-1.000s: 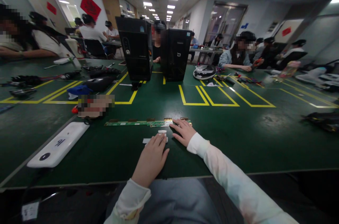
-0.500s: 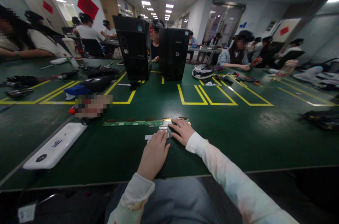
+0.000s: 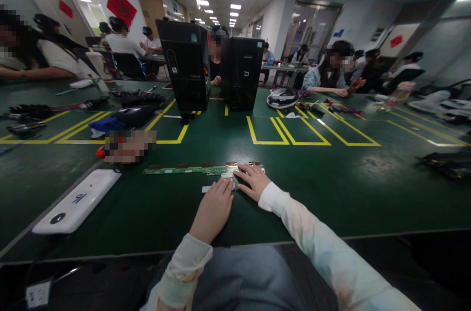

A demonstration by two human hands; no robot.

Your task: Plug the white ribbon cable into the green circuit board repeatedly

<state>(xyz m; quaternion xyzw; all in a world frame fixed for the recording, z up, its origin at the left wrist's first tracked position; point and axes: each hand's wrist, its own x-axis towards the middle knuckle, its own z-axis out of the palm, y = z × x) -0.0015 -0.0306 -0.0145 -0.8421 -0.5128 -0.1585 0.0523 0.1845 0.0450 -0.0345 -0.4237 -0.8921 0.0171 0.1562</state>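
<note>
A long, narrow green circuit board (image 3: 176, 170) lies on the dark green table, with brown tabs along its far edge. My left hand (image 3: 214, 205) reaches forward, fingers stretched out and thumb apart, its fingertips at a small white strip-like piece (image 3: 227, 175) by the board's near edge. What lies under those fingertips is hidden. A pale flat strip (image 3: 206, 189) shows beside the left hand's fingers. Spread fingers of my right hand (image 3: 255, 183) rest flat over the board's right part, covering some of it.
A white handheld device (image 3: 79, 203) lies at the left. Two black computer towers (image 3: 187, 68) stand at the back, with a person behind them. A bundle of black cables (image 3: 447, 165) is at the right edge. Yellow tape (image 3: 270, 143) marks the table.
My left hand has shifted very slightly toward the board, its fingertips a bit farther forward. My right hand stays in nearly the same place on the board.
</note>
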